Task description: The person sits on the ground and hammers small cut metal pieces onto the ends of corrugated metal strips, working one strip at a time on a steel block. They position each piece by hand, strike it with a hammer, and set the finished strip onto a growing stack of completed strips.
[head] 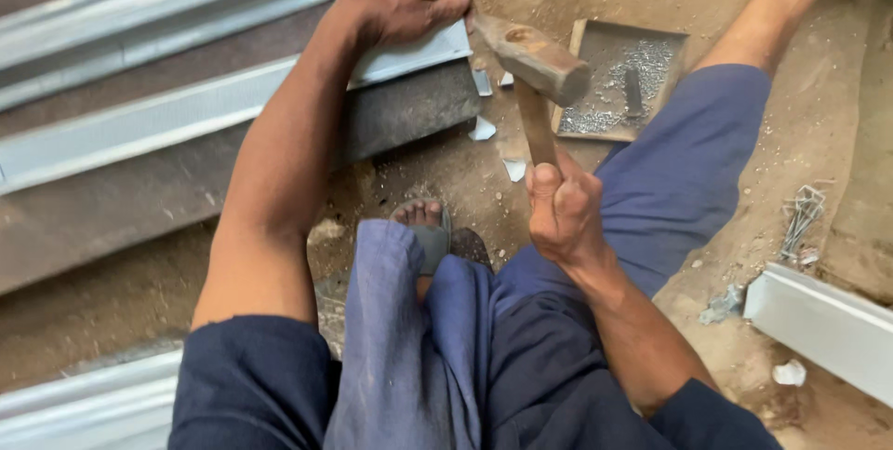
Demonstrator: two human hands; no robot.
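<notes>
Gripping hammer (537, 78) upright, right hand (561, 211); head tilted toward metal strip (409, 54).

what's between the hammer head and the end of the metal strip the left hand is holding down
Nothing visible. The hammer head in the right hand hangs just right of the metal strip end, which the left hand pins; only bare dirt and small metal offcuts lie below.

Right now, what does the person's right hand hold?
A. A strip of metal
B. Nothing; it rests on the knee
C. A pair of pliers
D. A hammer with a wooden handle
D. The right hand is closed around the wooden handle of a hammer, whose head is raised near the end of the metal strip that the left hand presses down.
</notes>
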